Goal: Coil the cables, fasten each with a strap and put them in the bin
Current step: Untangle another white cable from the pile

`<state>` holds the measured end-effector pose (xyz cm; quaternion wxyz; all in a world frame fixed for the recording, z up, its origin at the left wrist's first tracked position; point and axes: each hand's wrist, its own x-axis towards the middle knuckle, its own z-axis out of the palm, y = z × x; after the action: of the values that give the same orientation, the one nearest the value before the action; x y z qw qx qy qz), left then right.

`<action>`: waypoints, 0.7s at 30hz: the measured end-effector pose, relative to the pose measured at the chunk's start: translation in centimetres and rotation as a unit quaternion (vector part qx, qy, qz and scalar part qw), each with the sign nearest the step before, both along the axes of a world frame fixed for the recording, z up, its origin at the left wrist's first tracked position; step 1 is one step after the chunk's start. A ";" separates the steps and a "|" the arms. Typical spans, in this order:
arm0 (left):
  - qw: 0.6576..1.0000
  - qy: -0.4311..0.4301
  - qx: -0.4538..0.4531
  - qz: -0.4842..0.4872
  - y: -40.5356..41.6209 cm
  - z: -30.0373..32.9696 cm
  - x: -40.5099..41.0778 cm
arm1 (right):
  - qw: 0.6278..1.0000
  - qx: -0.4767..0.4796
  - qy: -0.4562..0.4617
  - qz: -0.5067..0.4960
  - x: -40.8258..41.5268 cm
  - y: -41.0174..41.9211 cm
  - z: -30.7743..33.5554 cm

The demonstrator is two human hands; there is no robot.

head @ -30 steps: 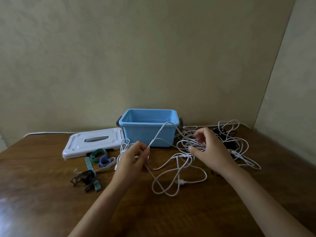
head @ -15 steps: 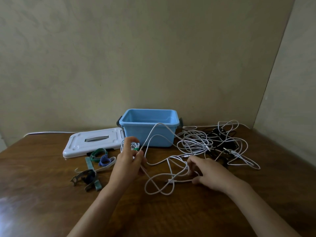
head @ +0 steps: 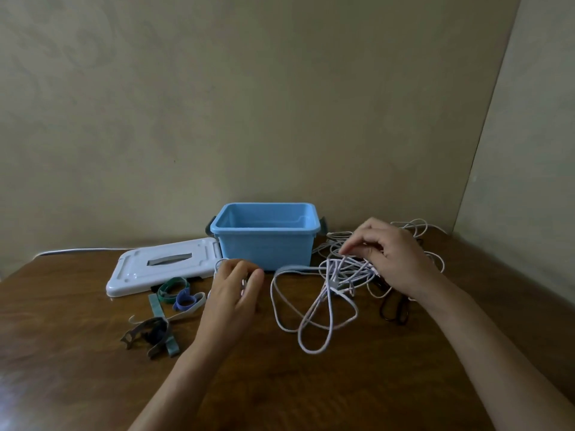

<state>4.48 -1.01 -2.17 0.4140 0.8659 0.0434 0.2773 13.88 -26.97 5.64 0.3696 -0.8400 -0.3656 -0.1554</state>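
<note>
A blue bin (head: 264, 244) stands open at the back of the wooden table. Tangled white cables (head: 314, 309) spread in loops in front and to the right of it, with a black cable (head: 393, 309) among them. My left hand (head: 231, 293) grips a small coil of white cable just left of the bin's front. My right hand (head: 389, 256) hovers over the tangle at the right, its fingertips pinching white strands. Several straps (head: 174, 293) in green, blue and grey lie left of my left hand.
The bin's white lid (head: 155, 269) lies flat left of the bin. A white cord (head: 77, 251) runs along the wall behind it. Walls close the table at the back and right. Bare wood lies near the front edge.
My right hand rose from the table near the middle and moved back right onto the tangle. The loops in front shifted. My left hand stayed put with its coil.
</note>
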 end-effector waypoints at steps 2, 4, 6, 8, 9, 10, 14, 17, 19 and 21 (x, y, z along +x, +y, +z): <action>0.997 -0.022 -0.062 -0.048 -0.3 0.7 -0.5 | 0.999 -0.032 0.022 0.033 -0.5 0.8 1.4; 0.987 -0.019 -0.092 -0.133 -0.9 1.1 -0.9 | 0.994 -0.055 0.068 0.072 -1.0 2.0 2.2; 0.969 0.007 -0.096 -0.225 -1.8 1.1 -1.1 | 0.988 -0.057 0.093 0.111 -1.3 3.3 2.8; 0.954 0.039 -0.084 -0.284 -2.6 0.5 -1.0 | 0.987 -0.063 0.083 0.123 -1.2 4.5 3.1; 0.952 0.053 -0.070 -0.294 -2.9 0.3 -1.0 | 0.987 -0.069 0.075 0.122 -1.2 5.2 3.2; 0.951 0.063 -0.058 -0.296 -3.2 0.2 -1.0 | 0.988 -0.074 0.068 0.120 -1.1 6.0 3.1; 0.959 0.058 -0.128 -0.246 -3.4 -0.1 -0.7 | 0.991 -0.054 0.051 0.111 -1.2 9.2 1.6; 0.968 0.017 -0.189 -0.167 -1.9 0.1 -0.4 | 0.992 0.003 0.062 0.113 -1.0 10.9 -0.2; 0.963 -0.004 -0.240 -0.125 -0.5 0.4 -0.5 | 0.986 0.049 0.100 0.126 -0.8 11.5 -1.6; 0.954 -0.017 -0.280 -0.110 0.7 0.8 -0.7 | 0.978 0.083 0.141 0.132 -0.6 11.9 -2.9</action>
<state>3.79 -0.30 -1.41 0.6681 0.7100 0.0166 0.2218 13.26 -15.11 2.75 0.5033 -0.7642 -0.4031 -0.0153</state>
